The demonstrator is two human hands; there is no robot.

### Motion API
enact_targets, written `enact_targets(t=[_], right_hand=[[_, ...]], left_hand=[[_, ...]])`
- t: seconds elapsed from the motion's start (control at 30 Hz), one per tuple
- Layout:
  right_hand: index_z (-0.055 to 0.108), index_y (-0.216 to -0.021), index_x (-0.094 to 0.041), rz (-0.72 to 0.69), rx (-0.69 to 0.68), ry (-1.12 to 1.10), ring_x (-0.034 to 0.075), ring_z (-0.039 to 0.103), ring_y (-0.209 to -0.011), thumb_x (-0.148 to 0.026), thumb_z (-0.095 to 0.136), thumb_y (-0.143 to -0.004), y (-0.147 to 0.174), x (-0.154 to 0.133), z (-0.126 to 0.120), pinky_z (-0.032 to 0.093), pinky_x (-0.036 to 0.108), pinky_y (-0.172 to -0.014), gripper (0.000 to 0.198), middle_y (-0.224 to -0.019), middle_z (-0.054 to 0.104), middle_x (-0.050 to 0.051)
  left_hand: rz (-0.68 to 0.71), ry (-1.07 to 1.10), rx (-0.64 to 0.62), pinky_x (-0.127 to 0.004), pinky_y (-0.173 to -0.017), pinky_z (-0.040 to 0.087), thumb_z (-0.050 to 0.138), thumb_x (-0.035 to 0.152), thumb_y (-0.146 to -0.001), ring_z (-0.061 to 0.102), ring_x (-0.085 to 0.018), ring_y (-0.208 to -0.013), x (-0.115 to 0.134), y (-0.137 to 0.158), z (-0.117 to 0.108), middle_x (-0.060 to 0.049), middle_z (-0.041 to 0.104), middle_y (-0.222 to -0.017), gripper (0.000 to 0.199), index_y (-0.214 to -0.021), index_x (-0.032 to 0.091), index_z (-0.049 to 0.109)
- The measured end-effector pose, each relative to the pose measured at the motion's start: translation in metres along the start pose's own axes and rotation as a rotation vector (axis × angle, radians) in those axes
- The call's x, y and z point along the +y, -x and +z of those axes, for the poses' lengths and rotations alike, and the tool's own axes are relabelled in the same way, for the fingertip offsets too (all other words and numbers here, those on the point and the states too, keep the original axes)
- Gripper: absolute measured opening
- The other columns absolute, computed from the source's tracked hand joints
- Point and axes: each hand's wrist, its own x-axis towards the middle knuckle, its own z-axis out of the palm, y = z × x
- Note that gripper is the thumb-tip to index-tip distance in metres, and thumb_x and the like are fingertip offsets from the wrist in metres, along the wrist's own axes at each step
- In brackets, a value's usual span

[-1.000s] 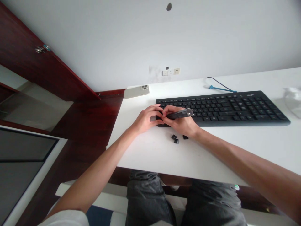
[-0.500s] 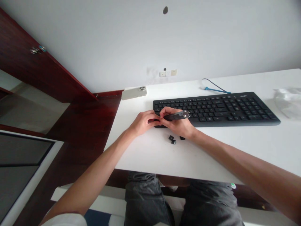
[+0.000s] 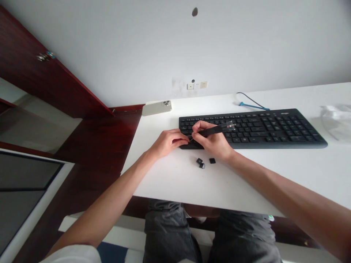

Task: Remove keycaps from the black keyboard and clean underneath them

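Black and long, the keyboard lay beneath and to the right of the left hand, whose thumb and fingers were close together over its left end; from where I stood, I could not tell whether they pinched something. The right hand, just beside the left, pinched a dark-handled tool, its tip pointing toward the left hand. Three black keycaps lay on the white table, nearer the body than both hands.
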Motion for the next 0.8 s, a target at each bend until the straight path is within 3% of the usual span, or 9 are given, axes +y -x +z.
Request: enact_targets(t=[0.1,0.27,0.4,0.5,0.6,0.8], right_hand=[[0.057,-0.084,-0.023,-0.013,-0.016,-0.024,0.013,0.047,-0.065,-0.024,0.066,-0.088,-0.001,0.0,0.0,0.035,0.03,-0.059,0.01,-0.075,0.055,-0.003],[0.054,-0.09,-0.025,0.002,0.083,-0.111,0.013,0.04,-0.062,-0.023,0.066,-0.09,0.0,-0.002,-0.001,0.032,0.03,-0.059,0.012,-0.07,0.048,-0.006],[0.058,-0.088,-0.023,-0.055,0.078,-0.156,0.016,0.048,-0.072,-0.022,0.059,-0.094,0.0,-0.002,-0.002,0.039,0.033,-0.068,0.005,-0.076,0.055,-0.002],[0.062,-0.082,-0.022,-0.096,0.091,-0.126,0.017,0.052,-0.078,-0.017,0.056,-0.087,-0.003,-0.002,-0.006,0.04,0.033,-0.072,0.01,-0.082,0.059,0.001],[0.062,-0.08,-0.022,-0.106,0.14,-0.07,0.016,0.052,-0.069,-0.012,0.056,-0.078,-0.008,-0.006,-0.012,0.04,0.032,-0.065,0.011,-0.074,0.059,-0.001],[0.065,-0.091,-0.022,-0.069,-0.073,0.3,0.016,0.058,-0.065,-0.016,0.06,-0.085,-0.002,-0.036,-0.045,0.044,0.032,-0.065,0.01,-0.074,0.065,-0.002]], left_hand=[[-0.007,0.0,0.023,-0.027,-0.068,0.054,0.08,0.033,-0.095,0.067,-0.013,-0.07,0.001,0.001,0.0,-0.003,0.075,-0.088,0.014,-0.099,0.02,0.083],[-0.025,0.071,0.043,-0.026,-0.065,0.053,0.084,0.033,-0.09,0.066,-0.012,-0.07,0.004,0.0,-0.004,-0.003,0.074,-0.089,0.014,-0.096,0.02,0.084],[-0.023,0.127,0.109,-0.028,-0.071,0.056,0.085,0.036,-0.089,0.065,-0.013,-0.074,0.003,-0.003,-0.012,-0.004,0.075,-0.09,0.017,-0.097,0.021,0.084],[-0.029,0.125,0.133,-0.03,-0.076,0.058,0.083,0.038,-0.091,0.068,-0.015,-0.08,0.003,-0.004,-0.018,-0.007,0.078,-0.098,0.02,-0.101,0.021,0.083],[-0.069,0.099,0.142,-0.031,-0.079,0.058,0.085,0.037,-0.09,0.069,-0.016,-0.082,0.007,-0.006,-0.021,-0.007,0.08,-0.102,0.022,-0.104,0.021,0.082],[-0.161,-0.003,0.038,-0.034,-0.087,0.058,0.085,0.035,-0.089,0.073,-0.019,-0.09,0.032,0.008,-0.022,-0.003,0.082,-0.103,0.019,-0.102,0.023,0.08]])
